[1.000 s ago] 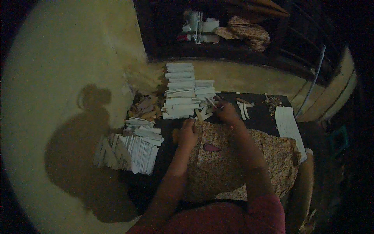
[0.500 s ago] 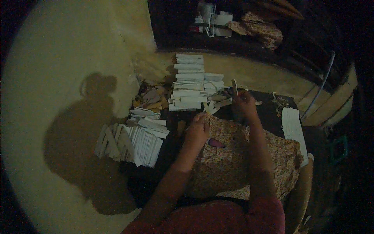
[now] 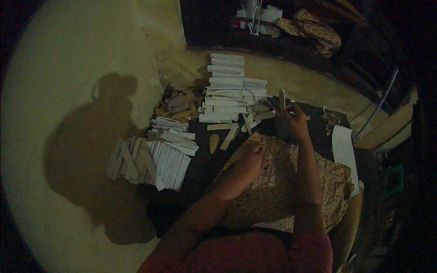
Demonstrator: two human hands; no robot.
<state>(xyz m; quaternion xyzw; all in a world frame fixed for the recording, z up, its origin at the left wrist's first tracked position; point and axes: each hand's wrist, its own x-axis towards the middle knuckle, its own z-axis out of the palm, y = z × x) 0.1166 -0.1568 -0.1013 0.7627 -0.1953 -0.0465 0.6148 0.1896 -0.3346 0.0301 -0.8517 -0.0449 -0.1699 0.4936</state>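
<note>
A pale strip (image 3: 282, 98) stands nearly upright right of the upper centre of the frame, pinched between the fingers of the right hand (image 3: 297, 121). The left hand (image 3: 253, 163) is near the centre, over a patterned cloth (image 3: 273, 195); its fingers are curled in, and whether they grip anything I cannot tell. Bundles of white strips (image 3: 226, 86) rise at upper centre, with more stacked strips (image 3: 171, 164) left of centre. A white sheet (image 3: 344, 146) lies at the right on the dark counter (image 3: 202, 161).
</note>
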